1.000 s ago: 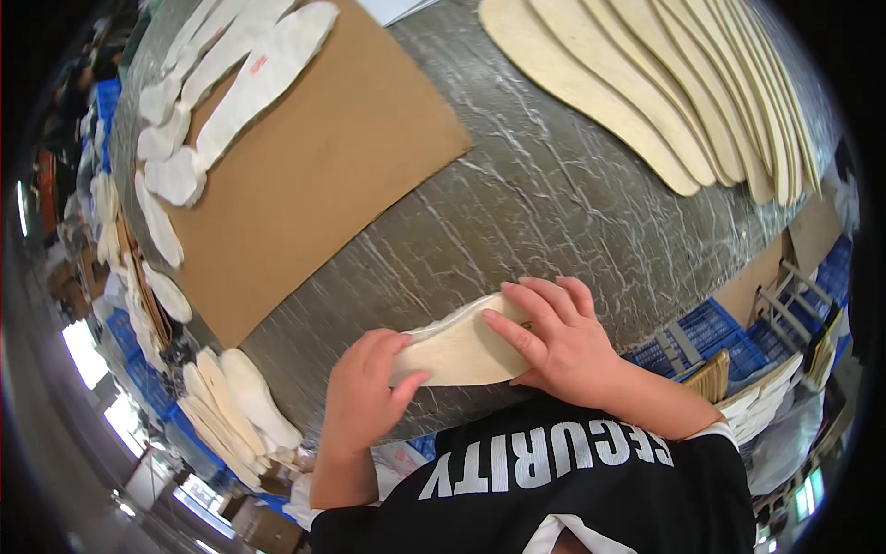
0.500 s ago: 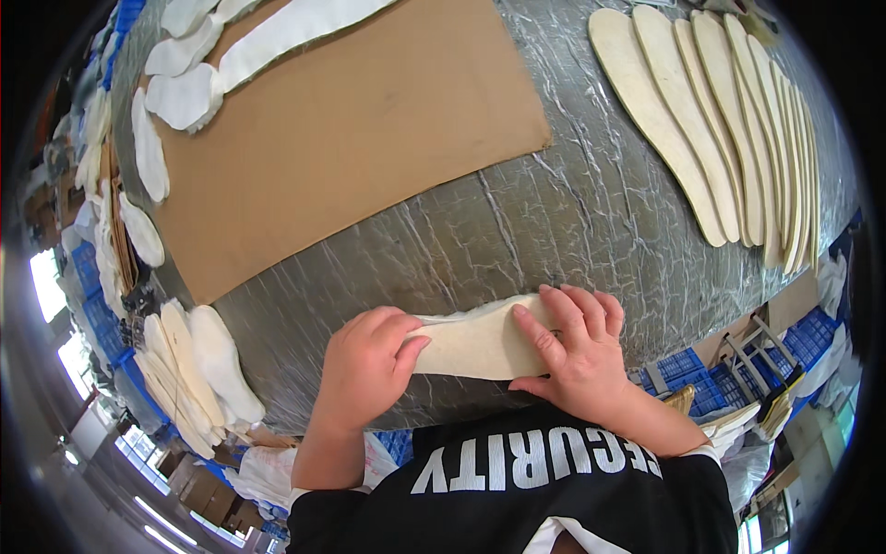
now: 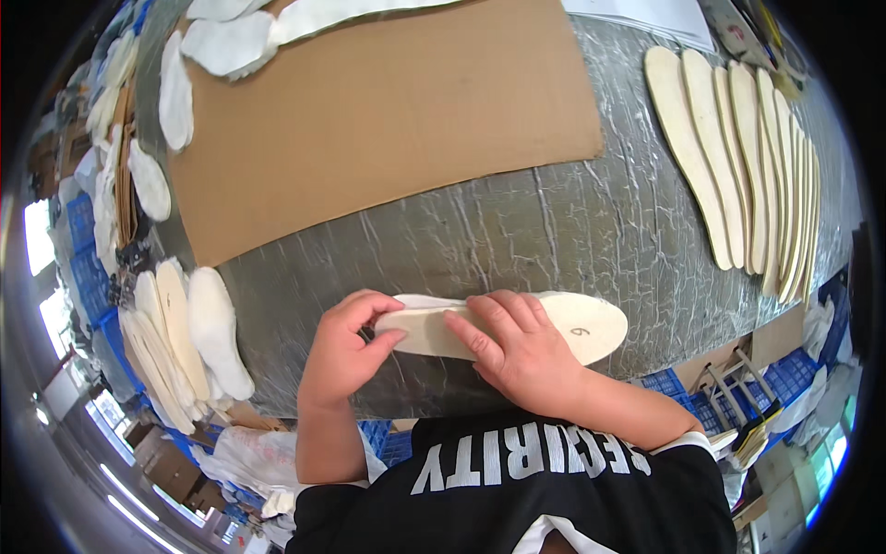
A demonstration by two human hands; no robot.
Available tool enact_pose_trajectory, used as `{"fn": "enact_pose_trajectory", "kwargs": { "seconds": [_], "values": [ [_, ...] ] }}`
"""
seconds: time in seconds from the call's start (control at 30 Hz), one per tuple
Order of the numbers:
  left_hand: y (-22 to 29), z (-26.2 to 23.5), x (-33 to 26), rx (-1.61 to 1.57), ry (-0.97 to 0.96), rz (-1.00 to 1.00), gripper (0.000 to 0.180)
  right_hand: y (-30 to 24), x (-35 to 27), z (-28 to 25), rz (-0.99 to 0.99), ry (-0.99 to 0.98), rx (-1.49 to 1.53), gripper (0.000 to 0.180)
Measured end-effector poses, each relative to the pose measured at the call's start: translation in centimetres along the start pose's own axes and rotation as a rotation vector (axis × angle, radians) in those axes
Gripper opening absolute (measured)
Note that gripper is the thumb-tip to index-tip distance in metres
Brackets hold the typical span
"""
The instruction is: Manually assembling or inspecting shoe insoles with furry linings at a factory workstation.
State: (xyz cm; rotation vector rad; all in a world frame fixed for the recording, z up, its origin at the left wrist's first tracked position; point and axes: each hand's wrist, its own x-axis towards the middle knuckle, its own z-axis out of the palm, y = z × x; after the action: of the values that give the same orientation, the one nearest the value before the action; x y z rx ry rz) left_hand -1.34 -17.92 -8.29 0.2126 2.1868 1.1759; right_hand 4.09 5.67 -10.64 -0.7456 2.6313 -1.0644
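A cream insole [image 3: 592,325] lies lengthwise before me near the table's front edge, with a handwritten mark on its broad right end. White fleecy material shows along its far edge, partly under the cream layer. My left hand [image 3: 349,342] pinches the insole's narrow left end between thumb and fingers. Across the insole's middle lies my right hand [image 3: 526,349], palm down, fingers stretched out and touching the surface; its thumb is mostly hidden.
A large brown cardboard sheet [image 3: 388,120] covers the far left of the film-covered table [image 3: 434,245], with white fleece pieces [image 3: 231,44] on it. Cream insoles [image 3: 706,152] fan out at the right. More insoles [image 3: 171,314] pile up at left. Paper sheets [image 3: 651,17] lie far right.
My right hand has moved left along the insole and uncovered its marked right end. My left hand has moved slightly left, still pinching the other end. The view has shifted, showing paper sheets.
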Motion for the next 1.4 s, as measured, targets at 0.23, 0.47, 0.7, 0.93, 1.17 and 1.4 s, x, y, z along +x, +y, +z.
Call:
{"fn": "enact_pose_trajectory", "kwargs": {
  "seconds": [0.23, 0.47, 0.7, 0.93, 1.17, 1.4],
  "values": [
    [-1.2, 2.2, -2.2, -0.409, 0.218, -0.046, 0.014, -1.1, 3.5, 0.9, 0.063, 0.071, 0.281, 0.045],
    [-3.0, 3.1, -2.0, -0.496, 0.253, -0.31, 0.017, -0.5, 3.6, 0.8, 0.123, 0.121, 0.382, 0.014],
    [-3.1, 3.9, -1.0, -0.62, 0.181, -0.271, 0.007, -0.7, 3.5, 1.4, 0.383, 0.165, 0.504, 0.017],
    [-2.4, 4.0, -0.8, -0.68, 0.147, -0.19, 0.008, 0.0, 3.9, 1.1, 0.397, 0.136, 0.497, 0.011],
    [-1.3, 3.9, -0.5, -0.692, 0.158, -0.147, 0.009, 0.5, 3.9, 0.7, 0.422, 0.141, 0.516, 0.01],
    [-0.4, 4.1, -0.4, -0.529, 0.195, -0.09, 0.009, 0.9, 4.4, -0.2, 0.381, 0.064, 0.44, 0.012]
  ]
}}
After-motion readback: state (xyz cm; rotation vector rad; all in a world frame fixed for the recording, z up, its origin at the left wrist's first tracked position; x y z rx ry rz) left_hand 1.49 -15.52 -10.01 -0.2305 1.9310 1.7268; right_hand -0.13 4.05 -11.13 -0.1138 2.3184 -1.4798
